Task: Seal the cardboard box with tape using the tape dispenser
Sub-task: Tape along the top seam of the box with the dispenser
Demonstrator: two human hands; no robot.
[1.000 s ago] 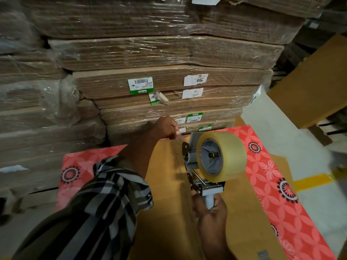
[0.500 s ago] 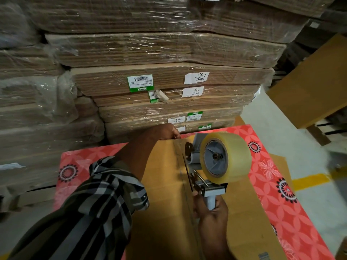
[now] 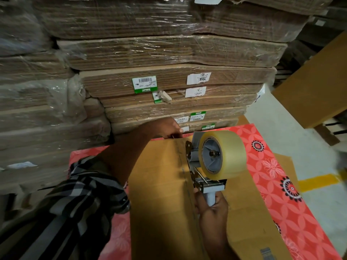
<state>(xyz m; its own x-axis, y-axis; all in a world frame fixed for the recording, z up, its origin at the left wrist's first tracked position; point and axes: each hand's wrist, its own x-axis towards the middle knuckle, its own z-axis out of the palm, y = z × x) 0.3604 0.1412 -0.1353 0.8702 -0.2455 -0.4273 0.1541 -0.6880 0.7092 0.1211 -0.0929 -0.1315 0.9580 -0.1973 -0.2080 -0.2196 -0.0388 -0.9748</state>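
Note:
A brown cardboard box (image 3: 159,194) lies on a red flowered table cover, its centre seam running away from me. My right hand (image 3: 212,207) grips the grey handle of the tape dispenser (image 3: 210,162), which carries a large roll of clear tape (image 3: 227,152) and stands on the seam near the box's far half. My left hand (image 3: 169,128) reaches over the far edge of the box and presses down there, fingers curled over the edge beside the seam. The tape end under that hand is too faint to make out.
Tall stacks of shrink-wrapped flat cardboard (image 3: 169,87) rise right behind the box. The red cover (image 3: 272,166) extends to the right of the box. A brown board (image 3: 315,87) leans at the far right above a grey floor with a yellow line (image 3: 317,181).
The dispenser has shifted slightly toward me along the seam. My left hand has stayed at the box's far edge.

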